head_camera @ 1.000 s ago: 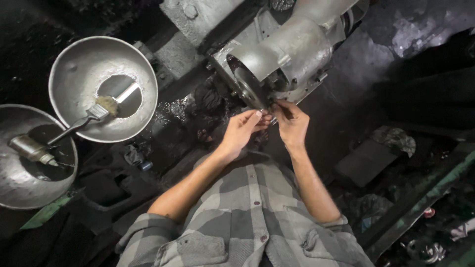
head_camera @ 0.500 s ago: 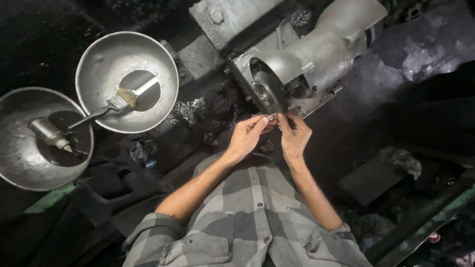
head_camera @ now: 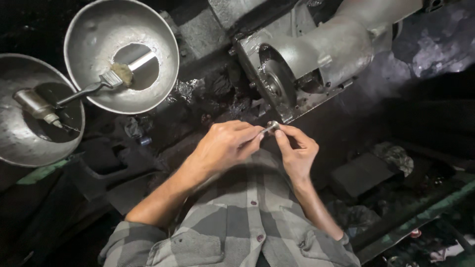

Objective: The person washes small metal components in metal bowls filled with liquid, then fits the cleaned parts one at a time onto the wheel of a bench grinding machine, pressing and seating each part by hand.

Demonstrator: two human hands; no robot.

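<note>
My left hand and my right hand meet in front of my chest, fingertips pinched together on a small round metal part. Both hands grip it from opposite sides. Just above them sits a grey metal machine housing with a round disc-shaped opening facing my hands. My grey checked shirt fills the lower middle of the view.
Two shallow metal bowls stand at upper left: one holds a paintbrush in dark liquid, the other holds a small metal cylinder. Greasy black blocks and a green-edged rail lie at the right.
The view has shifted, so bowls and housing sit more to the right and lower. My hands stay together on the small part, slightly lower below the housing.
</note>
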